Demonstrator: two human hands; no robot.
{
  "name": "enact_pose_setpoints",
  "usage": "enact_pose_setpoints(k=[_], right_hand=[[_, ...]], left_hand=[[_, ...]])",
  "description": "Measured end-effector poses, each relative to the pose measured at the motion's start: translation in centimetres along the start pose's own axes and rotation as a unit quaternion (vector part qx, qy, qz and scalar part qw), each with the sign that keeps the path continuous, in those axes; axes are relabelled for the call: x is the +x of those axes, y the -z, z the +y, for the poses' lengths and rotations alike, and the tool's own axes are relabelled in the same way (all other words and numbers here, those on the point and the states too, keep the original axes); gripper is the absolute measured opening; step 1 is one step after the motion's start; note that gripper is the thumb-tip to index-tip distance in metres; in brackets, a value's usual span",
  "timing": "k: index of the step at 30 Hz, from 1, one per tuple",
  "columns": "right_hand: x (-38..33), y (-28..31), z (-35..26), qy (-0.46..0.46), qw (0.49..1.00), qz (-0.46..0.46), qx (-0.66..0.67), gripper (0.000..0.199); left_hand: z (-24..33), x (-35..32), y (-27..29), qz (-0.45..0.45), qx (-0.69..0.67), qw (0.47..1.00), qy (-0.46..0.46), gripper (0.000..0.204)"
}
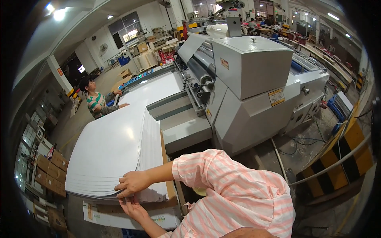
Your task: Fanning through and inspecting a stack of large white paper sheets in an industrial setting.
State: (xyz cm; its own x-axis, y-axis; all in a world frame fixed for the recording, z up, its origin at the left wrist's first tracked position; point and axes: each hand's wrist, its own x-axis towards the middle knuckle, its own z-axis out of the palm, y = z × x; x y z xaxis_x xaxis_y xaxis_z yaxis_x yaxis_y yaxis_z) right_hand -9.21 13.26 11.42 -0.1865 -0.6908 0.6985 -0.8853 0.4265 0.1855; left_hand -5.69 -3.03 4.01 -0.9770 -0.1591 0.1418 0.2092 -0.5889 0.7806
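Observation:
A tall stack of large white sheets (107, 142) lies in front of me, its upper layers fanned and lifted along the near edge. My right hand (135, 183) reaches across from the right, closed over the near right corner of the upper sheets with its fingers bent round their edge. Just below it, my left hand (134, 209) is palm up, its fingertips gripping the same corner from underneath. Some fingertips are hidden behind the sheet edges. Below the stack, a white printed carton board (115, 221) sticks out.
A big grey machine (250, 67) with rollers (200, 71) stands beyond the stack. Another person (97, 101) in a striped top rests their hands at its feed table (158, 85). Brown cartons (49, 170) are piled at left. A yellow-black striped barrier (329, 170) is at right.

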Motion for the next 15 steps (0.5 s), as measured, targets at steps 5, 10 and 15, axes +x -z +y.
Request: enact_pose_setpoints(k=[5,10,15], right_hand=[[-0.8,0.0,0.6,-0.053,0.994,-0.091,-0.03,0.021],[-1.1,-1.4,-0.3,-0.134,0.99,-0.016,0.042,0.024],[-1.8,-0.3,0.1,-0.118,0.992,-0.031,0.024,0.033]], left_hand=[[-0.2,0.9,0.7,-0.038,0.027,0.998,0.048,0.042],[0.1,0.9,0.7,0.031,0.05,0.997,0.05,0.03],[0.6,0.6,-1.7,0.012,0.061,0.996,0.062,0.025]])
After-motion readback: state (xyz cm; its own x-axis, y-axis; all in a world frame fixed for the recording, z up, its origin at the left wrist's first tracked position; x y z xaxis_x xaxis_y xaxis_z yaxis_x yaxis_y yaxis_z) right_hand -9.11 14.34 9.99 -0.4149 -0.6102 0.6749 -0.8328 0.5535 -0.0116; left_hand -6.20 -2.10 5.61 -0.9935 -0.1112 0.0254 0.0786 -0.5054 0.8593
